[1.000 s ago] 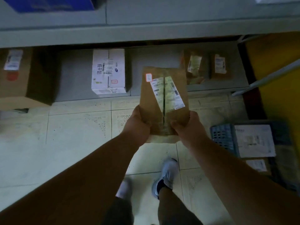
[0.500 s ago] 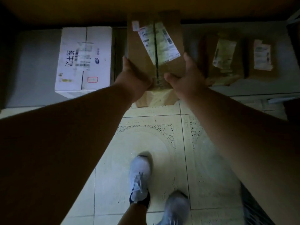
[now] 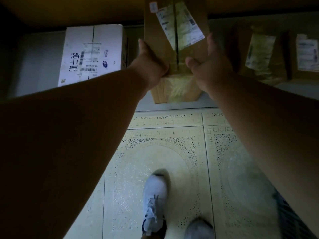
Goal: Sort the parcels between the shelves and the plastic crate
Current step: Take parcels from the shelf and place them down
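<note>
A brown cardboard parcel (image 3: 160, 35) with a white shipping label (image 3: 181, 26) stands in the low shelf bay (image 3: 36, 66), its near end close to the shelf's front edge. My left hand (image 3: 150, 64) grips its left side. My right hand (image 3: 209, 66) grips its right side, with the thumb lying on the top face. The dark plastic crate (image 3: 291, 219) shows only as a corner at the bottom right.
A white carton (image 3: 93, 52) with printed characters sits on the shelf just left of the parcel. Two brown labelled parcels (image 3: 260, 56) (image 3: 307, 52) sit to its right. The shelf board above is dark. My shoes (image 3: 155, 202) stand on the tiled floor.
I have bent down and carried the parcel forward from above the floor into the low shelf bay, between the white carton and the brown parcels. Both hands keep their hold.
</note>
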A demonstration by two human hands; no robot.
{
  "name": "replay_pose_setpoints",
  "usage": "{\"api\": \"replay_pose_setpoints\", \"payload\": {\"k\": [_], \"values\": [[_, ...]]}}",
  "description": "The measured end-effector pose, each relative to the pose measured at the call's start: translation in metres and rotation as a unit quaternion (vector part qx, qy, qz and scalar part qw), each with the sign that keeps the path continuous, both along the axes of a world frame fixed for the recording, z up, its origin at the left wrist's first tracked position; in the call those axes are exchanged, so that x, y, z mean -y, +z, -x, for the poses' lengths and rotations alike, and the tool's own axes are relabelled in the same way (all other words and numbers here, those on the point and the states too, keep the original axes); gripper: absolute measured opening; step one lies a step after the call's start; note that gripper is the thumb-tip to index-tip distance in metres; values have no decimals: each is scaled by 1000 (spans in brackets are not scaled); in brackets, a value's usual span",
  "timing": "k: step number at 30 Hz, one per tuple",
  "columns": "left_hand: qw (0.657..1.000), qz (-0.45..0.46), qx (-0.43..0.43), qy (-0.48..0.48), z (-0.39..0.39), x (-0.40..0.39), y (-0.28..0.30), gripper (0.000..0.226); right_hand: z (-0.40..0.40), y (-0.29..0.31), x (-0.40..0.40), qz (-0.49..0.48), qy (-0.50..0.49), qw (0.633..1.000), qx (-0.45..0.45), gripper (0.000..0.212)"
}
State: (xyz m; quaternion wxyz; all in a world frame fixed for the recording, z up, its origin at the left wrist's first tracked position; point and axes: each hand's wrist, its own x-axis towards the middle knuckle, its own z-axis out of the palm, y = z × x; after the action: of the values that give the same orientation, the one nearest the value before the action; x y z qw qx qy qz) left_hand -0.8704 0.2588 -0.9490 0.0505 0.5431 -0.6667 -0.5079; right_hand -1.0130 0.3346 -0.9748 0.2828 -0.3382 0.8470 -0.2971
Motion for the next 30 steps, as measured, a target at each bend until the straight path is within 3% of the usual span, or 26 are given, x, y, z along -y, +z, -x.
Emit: {"api": "replay_pose_setpoints", "payload": {"k": [7, 11, 16, 19, 22, 27, 30], "values": [[990, 106, 95, -7, -5, -17, 13, 75, -3, 27, -7, -79, 50, 995, -40, 80], [969, 209, 128, -43, -10, -67, 19, 68, -13, 41, -38, -52, 77, 991, -93, 87], [980, 178, 4, -87, 22, -154, 33, 65, -4, 43, -89, -48, 72, 990, -110, 70], [987, 128, -3, -98, 60, -168, 15, 68, 18, 24, -117, -52, 36, 991, -115, 58], [981, 132, 13, -143, 92, -171, -13, 67, 46, -4, -143, -42, 2, 990, -134, 49], [986, 85, 3, -144, 148, -148, -60, 57, 101, -53, -146, -35, -95, 987, -128, 50], [989, 49, 4, -142, 177, -128, -80, 56, 136, -71, -133, -30, -161, 980, -115, 65]]}}
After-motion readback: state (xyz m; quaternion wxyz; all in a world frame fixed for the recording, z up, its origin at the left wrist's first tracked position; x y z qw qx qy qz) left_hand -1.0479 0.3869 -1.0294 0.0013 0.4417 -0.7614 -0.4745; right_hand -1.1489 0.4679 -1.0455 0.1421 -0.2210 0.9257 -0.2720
